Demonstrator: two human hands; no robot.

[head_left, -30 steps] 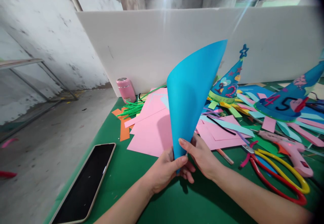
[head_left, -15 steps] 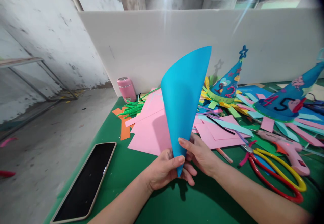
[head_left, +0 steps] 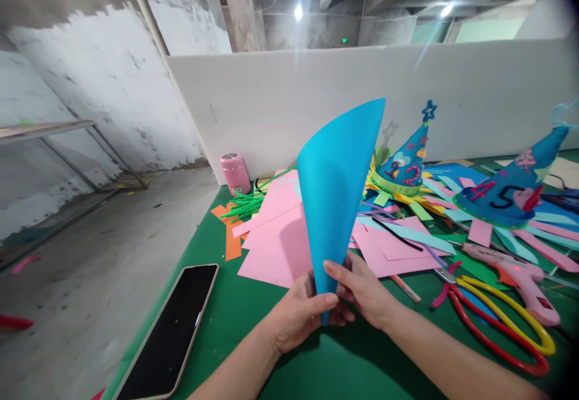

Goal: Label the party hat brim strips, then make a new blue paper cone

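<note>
A plain blue paper cone [head_left: 337,189] stands point down above the table, its wide slanted edge up and its tall tip at the right. My left hand [head_left: 304,311] grips it close to the point, thumb across the front and fingers behind. Just higher, on the right side, my right hand [head_left: 362,288] holds the cone with its thumb on the front. The fingers behind the paper are partly hidden. Beyond the cone lie pink paper sheets [head_left: 275,252].
A phone [head_left: 169,333] lies at the left edge of the green table [head_left: 235,339]. To the right are scissors [head_left: 493,321], a pink glue gun [head_left: 511,267] and two decorated cone hats [head_left: 402,168]. Green pipe cleaners [head_left: 244,207] and a pink bottle [head_left: 235,174] are farther back.
The view has tilted up slightly, and everything sits lower and mostly farther right in it. Both hands keep hold of the paper cone, whose pose is nearly the same.
</note>
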